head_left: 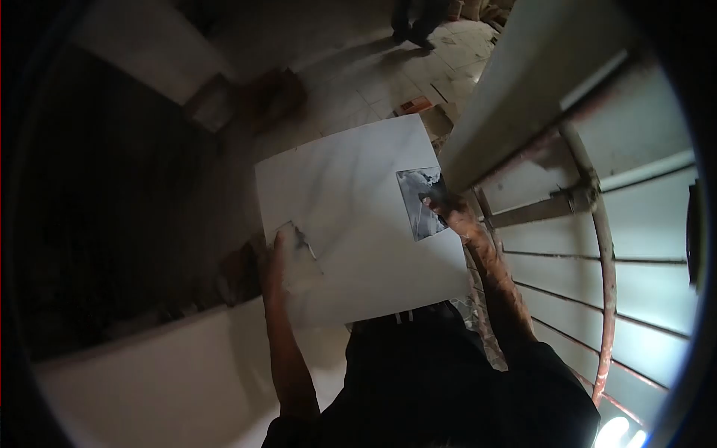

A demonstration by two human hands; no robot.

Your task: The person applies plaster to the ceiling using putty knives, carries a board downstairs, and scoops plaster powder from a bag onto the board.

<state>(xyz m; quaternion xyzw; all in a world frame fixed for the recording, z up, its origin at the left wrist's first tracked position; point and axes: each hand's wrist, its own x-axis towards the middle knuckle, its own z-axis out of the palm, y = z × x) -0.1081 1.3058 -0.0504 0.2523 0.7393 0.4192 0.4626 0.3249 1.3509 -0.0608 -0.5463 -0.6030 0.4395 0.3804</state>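
A large white tile (351,216) with grey veining is tilted in front of my body. My left hand (274,257) grips its left edge, thumb on the face and fingers hidden behind. Close to that thumb is a dark, jagged mark (302,240) with a pale line. At the right edge, my right hand (457,213) is closed over a grey rectangular patch (420,216) with dark edges and whitish smears. Whether this patch is a cutout or a separate plate, I cannot tell. Shadow hides most of what the right fingers hold.
On the right stands a reddish metal railing (603,261) with crossbars, beside a pale wall panel (523,97). A low white ledge (157,373) runs at lower left. Another person's legs (414,22) appear on the tiled floor (366,89). Cardboard scraps (437,119) lie beyond the tile.
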